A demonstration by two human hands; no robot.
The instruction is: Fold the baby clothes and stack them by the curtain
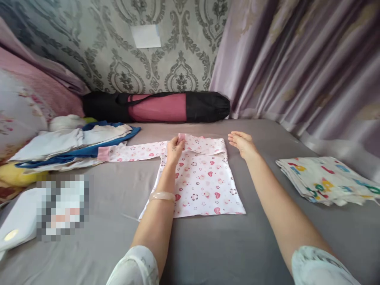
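Observation:
A small white child's top (202,182) with pink hearts and flowers lies flat on the grey bed sheet (208,249). Its left sleeve (130,152) stretches out to the left, ending in a pink cuff. The right sleeve is folded across the top near the collar. My left hand (174,149) pinches the pink cuff of that folded sleeve near the neckline. My right hand (242,143) hovers just right of the top's upper corner, fingers loosely curled, holding nothing. A pale bangle sits on my left wrist.
A pile of white and blue clothes (74,144) lies at the left. A folded stack with coloured letters (326,180) sits at the right. A black and pink rolled mat bag (157,107) lies along the wall. Purple curtains (297,59) hang at the right.

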